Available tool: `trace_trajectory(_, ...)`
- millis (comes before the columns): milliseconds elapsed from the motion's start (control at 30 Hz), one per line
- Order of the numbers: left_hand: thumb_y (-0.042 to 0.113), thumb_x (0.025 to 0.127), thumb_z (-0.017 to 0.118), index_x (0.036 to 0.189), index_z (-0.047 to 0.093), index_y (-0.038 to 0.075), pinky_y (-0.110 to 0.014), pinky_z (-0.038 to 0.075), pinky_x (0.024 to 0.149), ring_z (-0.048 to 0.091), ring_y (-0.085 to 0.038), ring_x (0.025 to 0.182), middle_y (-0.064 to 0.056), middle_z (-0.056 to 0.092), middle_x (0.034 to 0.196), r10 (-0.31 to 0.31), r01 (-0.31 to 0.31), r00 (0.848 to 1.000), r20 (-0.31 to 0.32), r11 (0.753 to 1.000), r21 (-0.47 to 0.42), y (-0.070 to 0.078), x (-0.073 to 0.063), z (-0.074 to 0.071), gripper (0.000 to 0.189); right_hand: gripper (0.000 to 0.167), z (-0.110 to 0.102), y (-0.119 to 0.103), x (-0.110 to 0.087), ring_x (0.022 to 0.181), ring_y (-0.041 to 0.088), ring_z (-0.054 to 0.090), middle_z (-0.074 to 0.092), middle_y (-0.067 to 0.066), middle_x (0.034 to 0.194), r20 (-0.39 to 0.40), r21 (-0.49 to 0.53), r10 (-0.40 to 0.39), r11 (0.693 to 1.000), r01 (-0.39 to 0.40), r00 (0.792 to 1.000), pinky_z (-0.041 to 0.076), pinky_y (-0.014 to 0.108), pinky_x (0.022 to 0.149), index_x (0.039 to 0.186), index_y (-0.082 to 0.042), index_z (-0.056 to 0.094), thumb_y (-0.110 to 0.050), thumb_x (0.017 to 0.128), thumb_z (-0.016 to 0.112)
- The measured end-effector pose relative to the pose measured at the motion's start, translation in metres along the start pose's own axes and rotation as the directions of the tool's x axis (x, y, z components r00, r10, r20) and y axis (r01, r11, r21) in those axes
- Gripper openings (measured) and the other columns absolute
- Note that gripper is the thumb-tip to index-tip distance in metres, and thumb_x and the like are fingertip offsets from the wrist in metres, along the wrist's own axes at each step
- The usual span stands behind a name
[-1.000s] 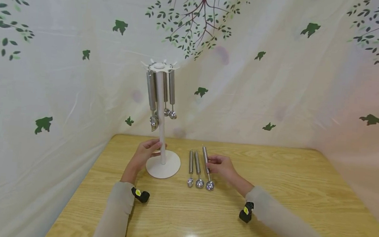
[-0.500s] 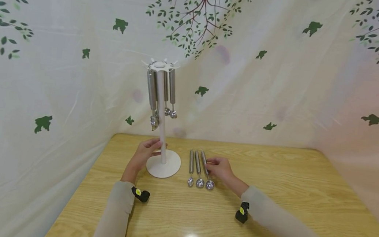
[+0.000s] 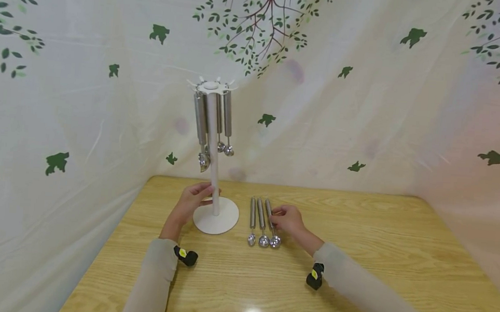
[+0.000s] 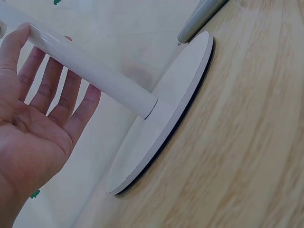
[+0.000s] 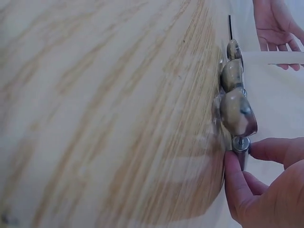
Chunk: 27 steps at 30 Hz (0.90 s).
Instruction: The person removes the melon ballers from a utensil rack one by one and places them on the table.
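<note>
My left hand (image 3: 187, 207) holds the pole of a white hanging stand (image 3: 214, 177) low down, thumb on one side and fingers behind; its round base (image 4: 156, 128) rests on the table. Several steel scoops (image 3: 228, 118) hang by their handles from the hooked top. Right of the base lie three round-bowled metal scoops side by side, bowls towards me. The left scoop (image 3: 252, 214) and middle scoop (image 3: 261, 215) are untouched by fingers. My right hand (image 3: 290, 220) pinches the handle of the rightmost scoop (image 3: 275, 242) between thumb and fingers; its bowl is beside the middle one in the right wrist view.
All this stands on a light wooden table (image 3: 356, 260). A pale curtain (image 3: 311, 146) printed with leaves and branches hangs behind the table's far edge. The stand's hooked top (image 3: 211, 85) rises well above both hands.
My right hand has lowered the rightmost scoop's handle end and shifted the scoop slightly left, closer to the middle one. The left hand and the stand have stayed put.
</note>
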State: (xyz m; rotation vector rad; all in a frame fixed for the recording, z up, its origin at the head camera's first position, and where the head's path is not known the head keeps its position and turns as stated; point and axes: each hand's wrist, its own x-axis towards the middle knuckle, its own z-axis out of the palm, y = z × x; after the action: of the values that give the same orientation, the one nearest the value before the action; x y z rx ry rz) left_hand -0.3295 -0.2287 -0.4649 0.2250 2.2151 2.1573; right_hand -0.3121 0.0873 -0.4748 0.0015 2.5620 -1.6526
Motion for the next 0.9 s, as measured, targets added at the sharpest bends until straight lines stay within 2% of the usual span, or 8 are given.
trace_trajectory(233,0.026,0.105,0.058,0.137,0.059,-0.004,-0.05,0.053,0.106,0.068,-0.016,0.116,-0.014,0.072,0.126,-0.005,0.005,1.0,0.002,1.0,0.002,0.0,-0.001,0.002,0.043,0.025,-0.004,-0.004,-0.004,0.061,0.012,0.065,0.073,0.027,0.098,0.024,-0.004,0.001,1.0,-0.001,1.0,0.062,0.027,0.06,0.109,0.014,0.066,0.003,0.087,0.071)
trace_trajectory(467,0.024,0.105,0.059,0.136,0.058,-0.007,-0.048,0.056,0.103,0.07,-0.007,0.105,-0.027,0.066,0.131,0.034,-0.034,0.999,0.017,0.999,-0.009,-0.001,0.0,0.001,0.044,0.031,-0.01,0.005,-0.003,0.067,0.014,0.066,0.071,0.023,0.096,0.091,0.033,-0.014,0.999,0.011,0.996,0.063,0.03,0.064,0.115,0.014,0.064,0.003,0.087,0.07)
trace_trajectory(567,0.023,0.105,0.059,0.135,0.058,-0.008,-0.049,0.056,0.103,0.07,-0.007,0.105,-0.023,0.069,0.128,0.035,-0.035,0.999,0.014,0.999,-0.01,-0.002,0.0,0.001,0.043,0.034,-0.012,0.008,-0.003,0.071,0.015,0.067,0.069,0.021,0.099,0.116,0.057,-0.011,0.998,0.004,0.993,0.064,0.031,0.069,0.119,0.014,0.062,0.003,0.088,0.072)
trace_trajectory(700,0.024,0.105,0.059,0.135,0.059,-0.006,-0.049,0.055,0.104,0.069,-0.009,0.108,-0.017,0.072,0.125,0.023,-0.023,1.0,0.003,1.0,-0.003,-0.001,0.0,0.0,0.043,0.036,-0.012,0.009,-0.004,0.075,0.016,0.069,0.068,0.025,0.104,0.131,0.09,-0.011,0.996,-0.001,0.991,0.065,0.033,0.074,0.121,0.015,0.062,0.004,0.088,0.073)
trace_trajectory(900,0.024,0.106,0.057,0.136,0.057,-0.007,-0.049,0.054,0.105,0.068,-0.01,0.111,-0.03,0.061,0.136,0.013,-0.013,1.0,0.01,1.0,0.002,-0.002,0.002,0.0,0.043,0.037,-0.011,0.008,-0.005,0.08,0.019,0.071,0.069,0.029,0.108,0.137,0.098,-0.023,0.995,0.009,0.99,0.065,0.034,0.076,0.12,0.015,0.062,0.004,0.087,0.073)
